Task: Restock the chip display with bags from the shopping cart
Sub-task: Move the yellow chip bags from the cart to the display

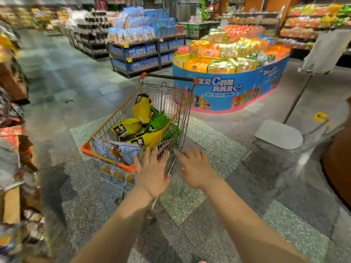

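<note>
My left hand [152, 174] and right hand [195, 168] are both spread flat and hold nothing, at the near corner of the shopping cart [106, 155]. The left is nearer the load. The bags lie ahead and to the left inside the basket: blue bag [123, 150] nearest, then yellow bags [129, 128], green bag [158, 121], another yellow [142, 109] upright at the far end. All look puffed and intact.

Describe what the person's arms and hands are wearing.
Both forearms are bare, with no sleeves in view. The left hand and right hand wear no gloves. A thin band seems to circle the left wrist; blur hides its detail. No watch shows.
</note>
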`<state>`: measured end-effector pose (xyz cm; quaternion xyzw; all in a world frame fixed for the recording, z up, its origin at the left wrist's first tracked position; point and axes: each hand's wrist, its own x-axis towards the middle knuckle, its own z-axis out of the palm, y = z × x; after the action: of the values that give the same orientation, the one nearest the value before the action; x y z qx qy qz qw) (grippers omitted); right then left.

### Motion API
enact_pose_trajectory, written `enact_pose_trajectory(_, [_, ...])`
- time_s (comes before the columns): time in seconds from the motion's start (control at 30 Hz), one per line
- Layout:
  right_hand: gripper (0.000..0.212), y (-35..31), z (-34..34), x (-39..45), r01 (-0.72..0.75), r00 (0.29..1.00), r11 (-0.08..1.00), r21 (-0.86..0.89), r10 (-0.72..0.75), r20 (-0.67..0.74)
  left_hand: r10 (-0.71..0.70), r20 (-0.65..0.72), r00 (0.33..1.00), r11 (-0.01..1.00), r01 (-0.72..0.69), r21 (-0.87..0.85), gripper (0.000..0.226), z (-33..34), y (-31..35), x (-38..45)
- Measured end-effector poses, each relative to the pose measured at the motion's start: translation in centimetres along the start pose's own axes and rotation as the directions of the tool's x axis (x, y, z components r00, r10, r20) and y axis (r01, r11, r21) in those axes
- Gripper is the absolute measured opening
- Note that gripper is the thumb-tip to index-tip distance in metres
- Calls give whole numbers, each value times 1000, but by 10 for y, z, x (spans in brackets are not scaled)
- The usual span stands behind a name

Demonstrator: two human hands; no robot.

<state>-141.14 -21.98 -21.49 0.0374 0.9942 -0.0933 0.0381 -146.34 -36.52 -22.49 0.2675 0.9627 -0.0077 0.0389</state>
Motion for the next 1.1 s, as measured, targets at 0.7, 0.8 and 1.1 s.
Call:
enact_pose_trajectory(0.7, [78,74,-1,306,268,953,961,-62,-255,161,-429,111,896,891,440,-108,91,18,-87,262])
enact_pose_trajectory(0.8, [82,76,4,352,291,942,950,-117,-263,209,-436,180,882,886,455,-88,99,35,-110,297])
enact_pose_trajectory(1.1, [89,66,70,435,511,794,843,-166,-390,466,-434,359,826,885,466,-3,119,85,-145,337])
